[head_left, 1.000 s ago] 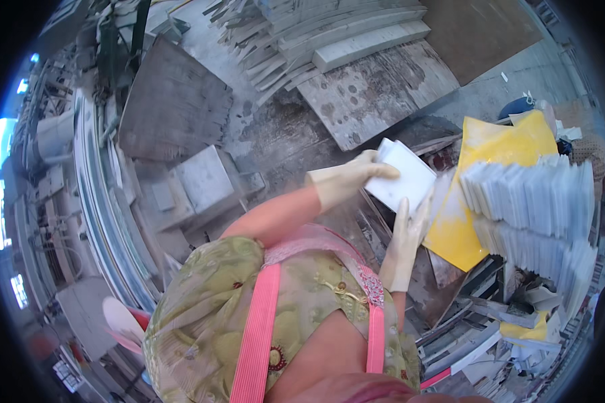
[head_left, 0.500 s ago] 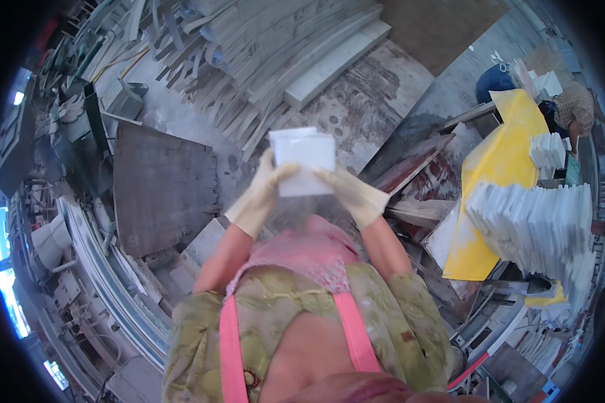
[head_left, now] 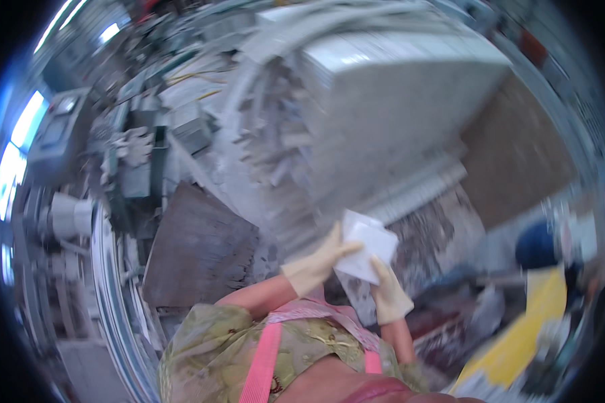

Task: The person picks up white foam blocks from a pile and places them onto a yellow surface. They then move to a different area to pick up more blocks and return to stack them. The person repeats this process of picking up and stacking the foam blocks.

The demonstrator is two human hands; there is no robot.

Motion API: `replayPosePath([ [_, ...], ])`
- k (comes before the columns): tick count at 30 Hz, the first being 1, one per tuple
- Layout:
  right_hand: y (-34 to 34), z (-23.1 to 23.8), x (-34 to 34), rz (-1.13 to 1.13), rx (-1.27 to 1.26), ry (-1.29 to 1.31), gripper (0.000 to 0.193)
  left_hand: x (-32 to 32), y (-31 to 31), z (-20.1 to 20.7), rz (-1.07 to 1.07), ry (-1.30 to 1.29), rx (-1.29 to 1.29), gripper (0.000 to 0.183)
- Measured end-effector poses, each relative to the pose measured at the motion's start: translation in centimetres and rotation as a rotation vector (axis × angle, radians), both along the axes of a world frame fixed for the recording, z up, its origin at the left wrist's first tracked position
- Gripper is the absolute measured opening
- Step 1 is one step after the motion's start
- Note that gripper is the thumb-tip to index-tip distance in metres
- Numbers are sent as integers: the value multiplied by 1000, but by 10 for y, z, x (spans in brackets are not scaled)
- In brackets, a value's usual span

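Note:
A small stack of white square tiles [head_left: 372, 250] is held out in front of my chest, tilted and slightly fanned at the edges. My left hand [head_left: 319, 264], in a cream glove, grips its left side, with the thumb across the top face. On the lower right side my gloved right hand [head_left: 391, 295] closes round the same stack, its thumb pressed against the edge. The fingers beneath the tiles are hidden. How many tiles there are, I cannot tell.
Beyond my hands stands a big pile of pale stone slabs [head_left: 396, 121], with loose strips [head_left: 282, 141] at its left. A dark wooden board [head_left: 198, 252] lies to the left, a brown board [head_left: 521, 154] at the far right. Nearer on the right is a yellow sheet [head_left: 514, 342].
My view has swung right and up, bringing more of the slab pile in. Both hands still hold the tiles, which are now turned at an angle and sit lower right in the picture.

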State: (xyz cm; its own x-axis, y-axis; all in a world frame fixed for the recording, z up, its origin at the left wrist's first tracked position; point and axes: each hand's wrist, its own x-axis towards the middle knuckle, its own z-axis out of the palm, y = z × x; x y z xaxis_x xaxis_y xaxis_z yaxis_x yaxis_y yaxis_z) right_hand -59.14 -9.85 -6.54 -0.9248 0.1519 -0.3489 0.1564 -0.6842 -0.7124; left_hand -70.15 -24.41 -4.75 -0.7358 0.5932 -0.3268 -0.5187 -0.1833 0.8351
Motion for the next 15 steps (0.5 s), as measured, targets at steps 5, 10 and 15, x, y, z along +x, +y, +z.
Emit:
replayPosePath([
  [5, 32, -9, -47, -86, 8, -10, 71, -56, 35, -20, -132, 9, -34, 82],
  [10, 70, -31, -76, -288, -79, -34, 70, -101, 73, -16, -345, -53, -85, 76],
  [15, 128, -42, -91, -430, -330, 69, 64, -146, 107, -18, -484, 84, -239, 78],
])
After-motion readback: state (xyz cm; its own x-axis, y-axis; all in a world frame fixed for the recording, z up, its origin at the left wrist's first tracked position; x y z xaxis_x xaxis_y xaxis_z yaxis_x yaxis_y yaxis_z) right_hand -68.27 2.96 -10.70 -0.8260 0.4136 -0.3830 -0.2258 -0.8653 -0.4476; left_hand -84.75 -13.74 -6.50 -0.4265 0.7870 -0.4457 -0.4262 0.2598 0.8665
